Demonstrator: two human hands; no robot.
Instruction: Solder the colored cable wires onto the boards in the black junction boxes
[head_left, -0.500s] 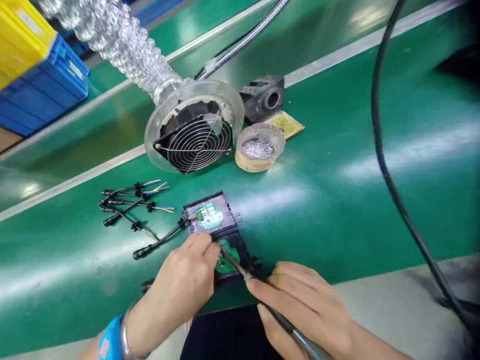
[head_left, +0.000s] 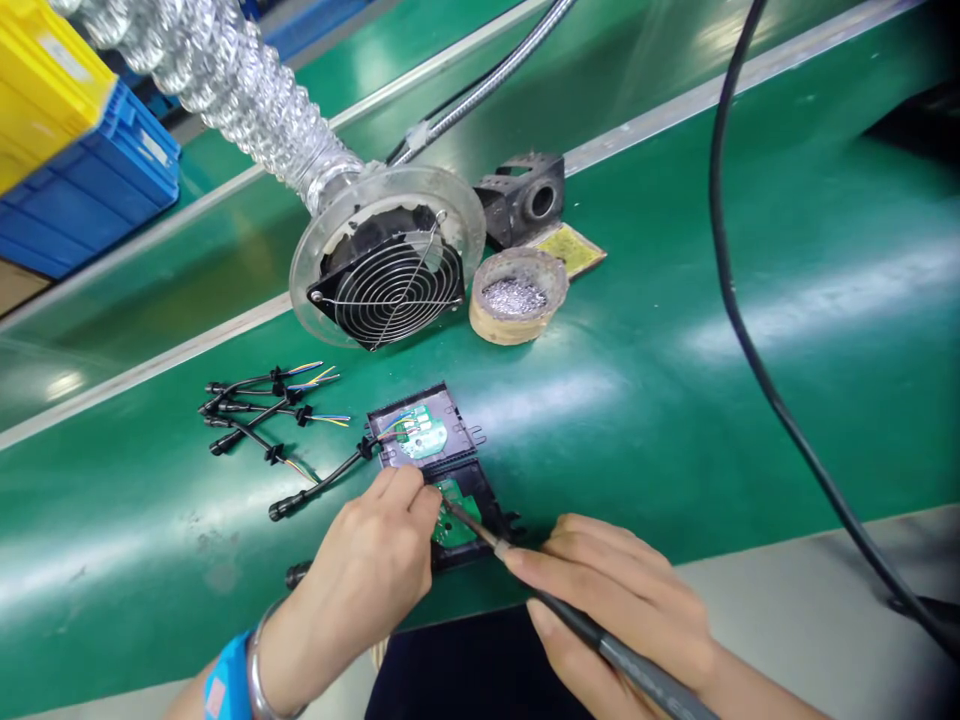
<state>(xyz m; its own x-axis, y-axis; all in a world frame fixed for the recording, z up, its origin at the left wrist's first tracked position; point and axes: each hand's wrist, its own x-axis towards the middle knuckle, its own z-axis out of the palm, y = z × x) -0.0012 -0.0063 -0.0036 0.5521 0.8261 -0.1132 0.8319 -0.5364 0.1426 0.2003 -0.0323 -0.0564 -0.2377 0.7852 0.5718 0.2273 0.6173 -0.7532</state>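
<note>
My right hand (head_left: 615, 600) grips a soldering iron (head_left: 600, 640) like a pen; its tip touches a small green circuit board (head_left: 455, 520) seated in a black housing (head_left: 480, 515) near the front edge. My left hand (head_left: 367, 575), fingers pinched, presses at the board's left side, holding something I cannot make out. Behind it lies a second black housing (head_left: 450, 425) with a green board (head_left: 420, 432) and coloured wires joined to a black cable (head_left: 315, 485).
A fume-extraction fan (head_left: 390, 275) on a foil duct (head_left: 225, 80) stands behind the work. Beside it are a tape-ring tray of solder dross (head_left: 517, 295), a black iron holder (head_left: 525, 200) and a yellow sponge (head_left: 574, 248). Spare cables (head_left: 255, 405) lie left. Blue and yellow bins (head_left: 67, 150) sit far left. A black cord (head_left: 750, 340) hangs right.
Both hands stay at the near board; my right hand and the iron have shifted slightly right and up. The view has moved a little.
</note>
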